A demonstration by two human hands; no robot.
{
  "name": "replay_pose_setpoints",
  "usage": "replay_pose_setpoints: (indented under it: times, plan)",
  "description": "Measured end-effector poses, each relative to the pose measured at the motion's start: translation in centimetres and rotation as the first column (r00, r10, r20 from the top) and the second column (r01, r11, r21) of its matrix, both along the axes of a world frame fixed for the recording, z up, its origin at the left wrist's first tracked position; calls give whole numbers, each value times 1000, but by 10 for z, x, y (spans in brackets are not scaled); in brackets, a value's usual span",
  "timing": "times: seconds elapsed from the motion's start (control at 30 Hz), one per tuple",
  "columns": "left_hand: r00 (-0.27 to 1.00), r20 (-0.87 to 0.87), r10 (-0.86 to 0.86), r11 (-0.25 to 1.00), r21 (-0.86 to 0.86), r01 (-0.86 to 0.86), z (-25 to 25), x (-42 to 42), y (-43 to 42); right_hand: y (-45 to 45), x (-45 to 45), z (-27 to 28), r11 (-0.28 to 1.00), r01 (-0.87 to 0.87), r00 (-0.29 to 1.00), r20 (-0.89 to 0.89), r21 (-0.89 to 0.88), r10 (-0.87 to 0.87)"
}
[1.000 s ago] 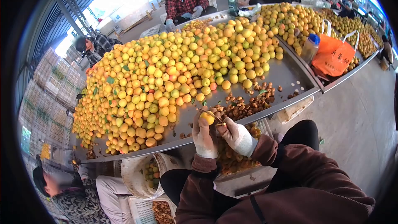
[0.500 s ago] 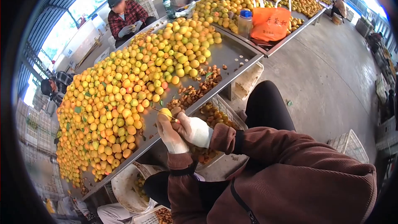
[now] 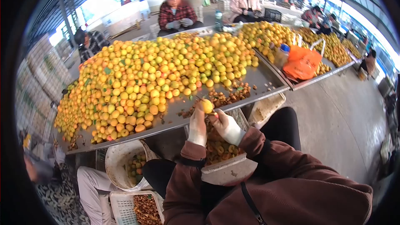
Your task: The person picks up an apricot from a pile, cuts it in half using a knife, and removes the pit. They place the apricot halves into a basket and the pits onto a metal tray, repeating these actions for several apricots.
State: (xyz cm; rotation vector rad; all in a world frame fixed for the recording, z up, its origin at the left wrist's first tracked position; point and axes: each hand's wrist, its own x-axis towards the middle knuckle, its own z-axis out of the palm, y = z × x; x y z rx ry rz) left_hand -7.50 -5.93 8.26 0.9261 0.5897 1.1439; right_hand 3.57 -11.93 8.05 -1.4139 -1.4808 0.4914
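Gloved in white, my left hand (image 3: 197, 128) is closed around a yellow apricot (image 3: 206, 106), held just over the table's near edge. My right hand (image 3: 227, 127), also in a white glove, pinches a small thin tool with a reddish handle (image 3: 214, 115) against the fruit. The tool's exact kind is hard to make out; a thin dark tip shows past the apricot. Beyond my hands, brown apricot pits (image 3: 229, 96) lie on the metal table (image 3: 266, 79). Below them sits a crate of split apricots (image 3: 218, 150), partly hidden by my hands.
A large heap of apricots (image 3: 141, 83) covers much of the table. Behind it sit co-workers (image 3: 177, 14). An orange bag (image 3: 302, 62) and a blue-capped bottle (image 3: 282, 54) stand at the right. A white bucket (image 3: 114, 164) and a basket of pits (image 3: 125, 210) are at lower left.
The view has swung left and up, so more co-workers and the lower-left basket show. Both hands still hold the apricot and the tool, now farther right in the picture.
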Motion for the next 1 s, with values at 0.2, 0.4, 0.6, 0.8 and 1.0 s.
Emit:
replay_pose_setpoints:
  times: [0.2,0.4,0.6,0.8,1.0]
  plan:
    - [952,-23,305,833,491,-255,28,0,11,28,2,20,996,-84,996,-39,16,85]
    - [971,-1,240,956,173,-236,11,8,43,68,20,10,980,-193,976,89,-47,197]
    - [961,-85,264,884,420,-205,10,18,67,88,37,21,969,-223,973,30,-103,227]
    - [991,-92,93,990,-100,-102,-5,29,67,98,45,-17,971,-197,975,77,-135,208]
    - [991,97,87,955,-291,-56,3,36,71,108,45,-39,975,-172,946,254,-142,204]
